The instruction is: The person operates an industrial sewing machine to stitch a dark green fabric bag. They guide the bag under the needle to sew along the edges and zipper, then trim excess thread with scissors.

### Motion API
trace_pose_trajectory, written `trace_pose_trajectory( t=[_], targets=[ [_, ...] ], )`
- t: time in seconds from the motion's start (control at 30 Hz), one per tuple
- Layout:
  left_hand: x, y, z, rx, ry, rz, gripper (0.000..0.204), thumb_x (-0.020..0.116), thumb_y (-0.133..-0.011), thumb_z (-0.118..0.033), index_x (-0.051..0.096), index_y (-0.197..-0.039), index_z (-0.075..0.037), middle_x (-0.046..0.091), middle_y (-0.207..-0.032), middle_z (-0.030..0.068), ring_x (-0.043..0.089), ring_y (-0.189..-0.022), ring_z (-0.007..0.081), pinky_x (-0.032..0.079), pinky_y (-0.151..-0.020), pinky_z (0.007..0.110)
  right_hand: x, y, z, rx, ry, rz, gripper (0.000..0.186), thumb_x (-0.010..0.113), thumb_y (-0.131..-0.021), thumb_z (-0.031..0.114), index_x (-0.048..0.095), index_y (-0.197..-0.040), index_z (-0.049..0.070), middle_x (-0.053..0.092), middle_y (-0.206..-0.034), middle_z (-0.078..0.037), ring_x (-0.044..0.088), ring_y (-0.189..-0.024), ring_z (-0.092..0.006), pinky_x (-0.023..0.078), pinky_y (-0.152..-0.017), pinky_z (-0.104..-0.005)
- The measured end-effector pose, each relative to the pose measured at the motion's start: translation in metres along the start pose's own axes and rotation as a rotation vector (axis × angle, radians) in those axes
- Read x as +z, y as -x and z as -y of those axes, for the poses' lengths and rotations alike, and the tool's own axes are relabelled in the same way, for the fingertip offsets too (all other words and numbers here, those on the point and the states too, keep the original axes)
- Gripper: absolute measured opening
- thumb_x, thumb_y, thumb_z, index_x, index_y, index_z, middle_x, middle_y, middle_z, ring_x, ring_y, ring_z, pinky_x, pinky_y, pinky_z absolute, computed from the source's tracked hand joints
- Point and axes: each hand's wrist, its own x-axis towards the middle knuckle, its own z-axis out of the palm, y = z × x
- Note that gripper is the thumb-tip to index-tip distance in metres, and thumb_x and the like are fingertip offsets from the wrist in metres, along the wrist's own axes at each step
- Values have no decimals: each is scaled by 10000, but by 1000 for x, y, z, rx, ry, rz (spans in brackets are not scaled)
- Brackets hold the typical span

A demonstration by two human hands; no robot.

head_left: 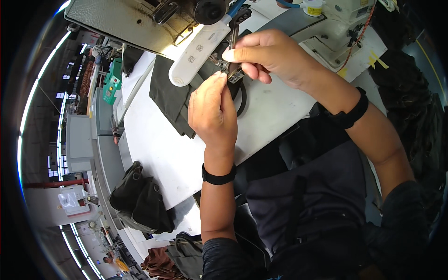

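My left hand (212,109) is raised to the needle area of a sewing machine (126,21), thumb and fingertips pressed together. Just right of it, my right hand (266,53) also pinches, its thumb against the forefinger. What either pinch holds is too small to tell. A small brassy, ridged piece (234,72) shows between the two hands, close to the metal presser parts. Dark green fabric (170,95) lies on the white table (158,154) under the machine, left of my left hand. A white rounded arm (198,56) slants down beside the needle area.
A dark bag (142,200) hangs at the table's left edge, with more dark green bags (184,252) below. A small white pot (312,7) stands at the back. Dark material (401,88) is heaped at the right. A green box (112,81) sits beyond the table.
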Motion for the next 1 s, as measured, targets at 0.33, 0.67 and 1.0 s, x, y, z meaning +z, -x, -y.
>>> trace_pose_trajectory(
  t=[0.33, 0.67, 1.0],
  targets=[
    [-3, 1, -4, -87, 30, 16, 183, 772, -883, 95, 771, -1041, 2, 797, -1057, 131, 767, -986, 271, 596, -891, 358, 10, -1, -5, -104, 87, -60, 276, 692, -977, 228, 723, -979, -46, 662, -657, -42, 554, -483, -77, 428, -453, -246],
    [-1, -2, 2, -27, -4, -15, 166, 780, -862, 68, 774, -1009, -11, 796, -1026, 131, 760, -925, 283, 587, -842, 368, 17, 0, -9, -148, 121, -118, 270, 679, -991, 213, 699, -944, -52, 646, -625, -45, 552, -467, -87, 420, -447, -260],
    [-1, -3, 0, -21, -23, 5, 174, 776, -864, 49, 771, -1021, -26, 793, -1036, 120, 752, -928, 285, 580, -848, 372, 17, 1, -9, -136, 137, -155, 257, 692, -979, 211, 711, -892, -30, 637, -607, -35, 529, -448, -81, 402, -432, -255]
  ],
)
